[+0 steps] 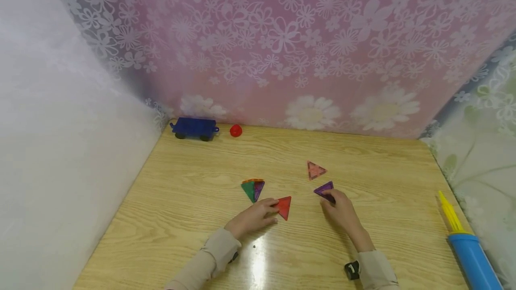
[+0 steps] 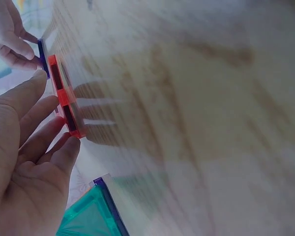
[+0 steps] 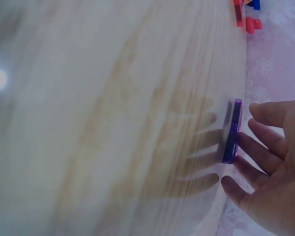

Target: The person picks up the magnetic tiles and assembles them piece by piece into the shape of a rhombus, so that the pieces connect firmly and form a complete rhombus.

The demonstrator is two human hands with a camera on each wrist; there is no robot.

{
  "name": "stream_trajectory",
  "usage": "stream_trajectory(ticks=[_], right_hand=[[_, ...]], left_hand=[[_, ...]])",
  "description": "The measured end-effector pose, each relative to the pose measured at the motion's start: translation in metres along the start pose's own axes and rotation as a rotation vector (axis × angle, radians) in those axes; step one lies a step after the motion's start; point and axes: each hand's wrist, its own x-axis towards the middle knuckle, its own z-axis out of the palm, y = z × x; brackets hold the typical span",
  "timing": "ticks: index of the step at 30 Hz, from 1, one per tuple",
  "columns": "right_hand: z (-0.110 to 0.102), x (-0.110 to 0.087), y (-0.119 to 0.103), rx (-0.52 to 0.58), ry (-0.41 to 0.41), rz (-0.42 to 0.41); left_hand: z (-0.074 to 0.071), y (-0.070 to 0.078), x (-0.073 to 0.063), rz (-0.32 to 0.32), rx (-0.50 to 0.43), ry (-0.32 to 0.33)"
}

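Note:
In the head view, a red triangle magnetic tile [image 1: 284,208] lies at the fingertips of my left hand [image 1: 253,218]. Its fingers touch the tile's side, extended and a little bent, with the thumb apart from it, as the left wrist view shows. A purple triangle tile [image 1: 324,188] is at my right hand [image 1: 342,211], whose fingertips rest against it. Seen edge-on in the right wrist view, this purple tile [image 3: 232,132] sits close to the tabletop, and the thumb is off it. Beyond it lies a pink triangle tile [image 1: 316,171].
Just past my left hand stands a small pyramid of tiles [image 1: 249,188] with green, purple and orange faces. A blue toy wagon [image 1: 195,128] and a small red piece [image 1: 235,130] are by the back wall. A blue and yellow pump [image 1: 469,249] lies along the right edge.

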Motion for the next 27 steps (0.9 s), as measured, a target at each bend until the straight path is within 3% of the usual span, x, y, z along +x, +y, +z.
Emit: stream_trajectory(ticks=[27], right_hand=[[0.013, -0.014, -0.013, 0.055, -0.033, -0.021]], left_hand=[[0.002, 0.001, -0.006, -0.047, -0.053, 0.003]])
